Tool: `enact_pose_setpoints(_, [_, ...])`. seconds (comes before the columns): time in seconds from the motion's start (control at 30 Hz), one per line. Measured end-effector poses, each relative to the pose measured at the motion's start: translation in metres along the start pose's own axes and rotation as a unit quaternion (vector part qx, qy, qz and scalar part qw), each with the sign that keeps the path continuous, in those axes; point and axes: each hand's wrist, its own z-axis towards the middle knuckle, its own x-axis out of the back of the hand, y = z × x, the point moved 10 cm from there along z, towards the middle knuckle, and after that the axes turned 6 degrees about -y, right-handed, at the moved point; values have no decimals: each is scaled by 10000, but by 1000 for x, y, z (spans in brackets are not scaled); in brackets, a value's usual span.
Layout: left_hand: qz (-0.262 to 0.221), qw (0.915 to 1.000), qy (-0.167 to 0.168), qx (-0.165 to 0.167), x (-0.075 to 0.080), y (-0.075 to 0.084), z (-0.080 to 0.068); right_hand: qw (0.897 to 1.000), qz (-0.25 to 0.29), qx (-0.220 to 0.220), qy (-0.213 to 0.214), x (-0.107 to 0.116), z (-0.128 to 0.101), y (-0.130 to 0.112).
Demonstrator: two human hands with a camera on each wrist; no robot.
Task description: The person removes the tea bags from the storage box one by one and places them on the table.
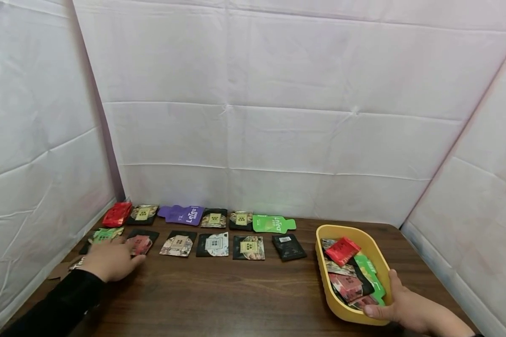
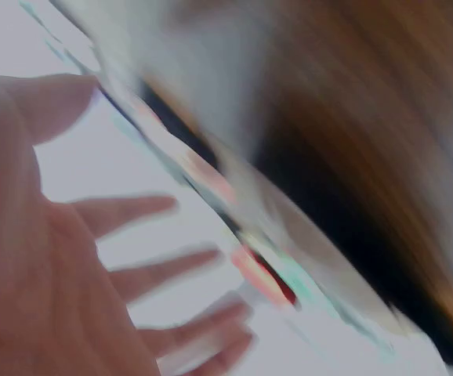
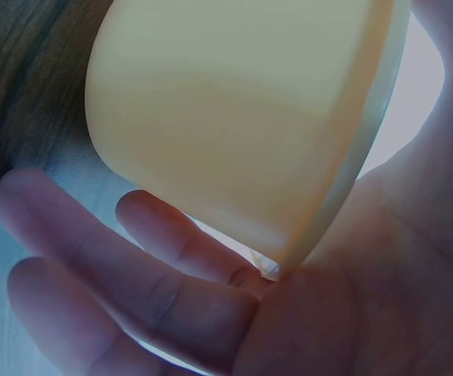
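Tea sachets sit in two rows at the far left of the brown worktop [image 1: 236, 299], flat, side by side.

Far row, left to right: red sachet [image 1: 117, 214], dark one with yellow label [image 1: 142, 214], purple LeTea pouch [image 1: 182, 214], two more dark ones, green pouch [image 1: 273, 223].

Near row: green sachet [image 1: 106, 234] at far left, pink-red sachet [image 1: 140, 243], three with square labels, black sachet [image 1: 289, 246] at the right end.

Left hand [image 1: 109, 260], black sleeve, is palm down over the left end of the near row. Fingertips reach the near edge of the pink-red sachet; the green sachet is just beyond the knuckles. Left wrist view is badly motion-blurred but shows fingers [image 2: 132, 211] spread and straight, nothing gripped. So: wide.

Yellow tray [image 1: 354, 314] sits near right on the worktop, well apart from the rows. Inside is a loose pile of sachets: a red one [image 1: 342, 250] on top, green, dark and pink ones under it.

Right hand [image 1: 409, 309] grips the tray's near right corner, thumb over the rim, fingers [image 3: 172, 251] curled under the base per the right wrist view. Near end looks raised slightly off the worktop; can't confirm.

White sheeting [image 1: 278, 117] walls the scene on three sides.
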Motion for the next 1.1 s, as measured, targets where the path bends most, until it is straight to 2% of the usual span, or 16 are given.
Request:
enact_pose_setpoints(0.07, [45, 9993, -46, -367, -1, 19, 5, 10000, -15, 4, 11, 0, -1, 0])
enact_pose_setpoints(0.13, [30, 9984, -255, -499, -5, 30, 10, 10000, 2, 20, 21, 1, -2, -1])
enact_pose_setpoints(0.23, [-38, 9983, -470, -352, -8, 32, 16, 10000, 58, 5, 14, 0, -3, -1])
enact_pose_setpoints(0.33, [-148, 9985, -471, -225, -5, 30, 20, 10000, 81, -36, 9, 0, -3, -1])
enact_pose_setpoints(0.43, [-40, 9995, -169, -249, 1, 33, 23, 10000, 25, -89, 18, 0, -4, 1])
enact_pose_setpoints(0.47, [11, 9994, 11, -352, 4, 38, 24, 9999, 19, -102, 19, -1, -4, 1])
enact_pose_setpoints(0.57, [0, 9939, 409, -1028, 10, 64, 23, 9999, 23, -124, 27, -1, -4, 2])
enact_pose_setpoints(0.63, [-176, 9885, 274, -1474, 7, 82, 22, 9999, 40, -109, 29, -1, -4, 2])
enact_pose_setpoints(0.7, [-387, 9846, -60, -1704, 1, 93, 22, 9999, 36, -91, 46, -1, -3, 1])
enact_pose_setpoints(0.77, [-468, 9860, -364, -1561, -5, 93, 24, 10000, 35, -39, 45, -1, -3, 0])
enact_pose_setpoints(0.83, [-430, 9888, -519, -1329, -8, 87, 27, 10000, 55, 6, 49, -1, -3, -1])
enact_pose_setpoints(0.97, [-425, 9922, -653, -972, -9, 71, 35, 10000, 67, 53, 44, -1, -3, -1])
enact_pose_setpoints(1.1, [-329, 9935, -607, -907, -3, 66, 39, 10000, 10, 19, 51, 0, -3, 0])
